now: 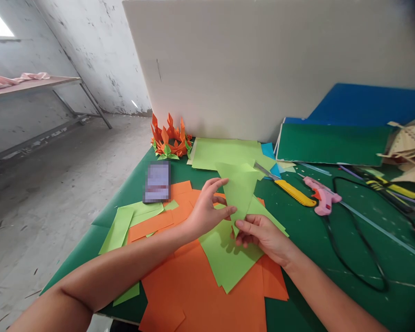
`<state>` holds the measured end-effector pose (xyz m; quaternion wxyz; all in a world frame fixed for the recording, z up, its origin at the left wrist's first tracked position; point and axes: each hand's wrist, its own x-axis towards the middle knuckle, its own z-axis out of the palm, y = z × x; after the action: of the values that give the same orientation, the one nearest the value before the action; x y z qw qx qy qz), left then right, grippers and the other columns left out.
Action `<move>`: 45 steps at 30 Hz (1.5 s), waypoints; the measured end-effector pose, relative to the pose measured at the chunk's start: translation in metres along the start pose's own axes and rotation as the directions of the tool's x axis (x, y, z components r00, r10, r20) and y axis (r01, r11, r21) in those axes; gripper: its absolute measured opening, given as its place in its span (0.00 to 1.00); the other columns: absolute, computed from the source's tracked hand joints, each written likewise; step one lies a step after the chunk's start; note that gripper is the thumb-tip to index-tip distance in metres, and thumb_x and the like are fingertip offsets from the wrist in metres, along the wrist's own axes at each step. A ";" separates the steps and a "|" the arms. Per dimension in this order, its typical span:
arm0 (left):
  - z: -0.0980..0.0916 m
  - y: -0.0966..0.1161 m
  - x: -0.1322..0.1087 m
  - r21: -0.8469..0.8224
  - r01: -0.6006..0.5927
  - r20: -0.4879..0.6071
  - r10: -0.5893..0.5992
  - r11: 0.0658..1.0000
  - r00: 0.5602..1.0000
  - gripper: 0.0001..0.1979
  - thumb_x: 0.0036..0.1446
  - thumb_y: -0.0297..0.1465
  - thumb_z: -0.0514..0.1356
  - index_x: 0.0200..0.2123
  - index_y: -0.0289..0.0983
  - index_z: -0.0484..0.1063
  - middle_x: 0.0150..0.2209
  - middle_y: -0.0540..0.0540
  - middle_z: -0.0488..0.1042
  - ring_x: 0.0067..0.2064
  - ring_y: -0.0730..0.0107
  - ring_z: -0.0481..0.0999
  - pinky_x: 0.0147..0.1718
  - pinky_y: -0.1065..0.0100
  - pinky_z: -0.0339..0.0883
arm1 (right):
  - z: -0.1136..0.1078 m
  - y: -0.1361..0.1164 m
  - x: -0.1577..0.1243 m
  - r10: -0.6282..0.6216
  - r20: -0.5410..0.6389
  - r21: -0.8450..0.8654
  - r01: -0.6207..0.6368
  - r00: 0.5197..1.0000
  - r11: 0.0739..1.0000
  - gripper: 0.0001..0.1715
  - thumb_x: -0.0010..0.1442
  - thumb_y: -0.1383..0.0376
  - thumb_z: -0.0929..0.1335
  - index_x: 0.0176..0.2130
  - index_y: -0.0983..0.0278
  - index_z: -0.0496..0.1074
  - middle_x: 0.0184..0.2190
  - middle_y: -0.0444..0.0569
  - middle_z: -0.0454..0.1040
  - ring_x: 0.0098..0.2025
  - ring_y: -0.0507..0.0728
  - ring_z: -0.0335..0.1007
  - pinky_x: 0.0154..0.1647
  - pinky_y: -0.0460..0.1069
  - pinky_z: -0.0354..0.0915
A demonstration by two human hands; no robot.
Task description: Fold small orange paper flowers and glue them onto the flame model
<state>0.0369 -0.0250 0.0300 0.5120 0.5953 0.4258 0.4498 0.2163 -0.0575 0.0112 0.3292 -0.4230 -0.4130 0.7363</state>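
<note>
A light green paper piece (240, 186), folded to a narrow point at its bottom, is held up over the table between my two hands. My left hand (210, 203) grips its left edge, the thumb in front and the fingers partly behind. Near the lower tip, my right hand (259, 233) pinches the paper between thumb and fingers. Below them lies a light green sheet (224, 272) on top of large orange sheets (207, 299). Behind the held piece, a stack of light green paper (224, 150) rests against the board.
A yellow utility knife (295, 192) and a pink glue gun (323, 196) with a black cord lie right. At the back left stands an orange paper crown (171, 138), with a phone (157, 182) in front. Green and blue boards (332, 143) lean behind; wooden sticks (410, 143) sit far right.
</note>
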 end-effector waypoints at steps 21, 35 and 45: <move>-0.003 0.003 -0.002 0.170 0.007 0.045 -0.015 0.985 0.999 0.41 0.45 0.29 0.68 0.61 0.51 0.57 0.63 0.43 0.47 0.40 0.71 0.69 0.23 0.71 0.75 | -0.001 -0.001 0.001 0.070 0.077 -0.062 -0.065 0.995 0.996 0.22 0.52 0.50 0.74 0.30 0.67 0.75 0.24 0.48 0.78 0.21 0.48 0.70 0.21 0.43 0.59; -0.004 0.005 -0.004 0.244 -0.036 0.077 0.017 0.969 0.997 0.42 0.46 0.27 0.66 0.62 0.51 0.53 0.64 0.44 0.46 0.41 0.71 0.68 0.32 0.65 0.76 | 0.002 0.000 0.001 0.079 0.096 -0.040 -0.076 0.992 0.996 0.21 0.53 0.51 0.74 0.30 0.68 0.74 0.23 0.47 0.77 0.20 0.47 0.68 0.19 0.42 0.58; -0.004 0.010 -0.006 0.247 -0.022 0.104 -0.004 0.969 0.995 0.44 0.45 0.28 0.66 0.63 0.52 0.51 0.64 0.43 0.43 0.43 0.68 0.68 0.27 0.69 0.74 | 0.004 -0.001 -0.001 0.095 0.102 -0.043 -0.091 0.990 0.995 0.22 0.51 0.50 0.74 0.29 0.67 0.73 0.22 0.46 0.76 0.20 0.46 0.66 0.18 0.42 0.56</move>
<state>0.0324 -0.0306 0.0392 0.4532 0.6788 0.4488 0.3639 0.2131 -0.0595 0.0134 0.2644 -0.4092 -0.4234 0.7638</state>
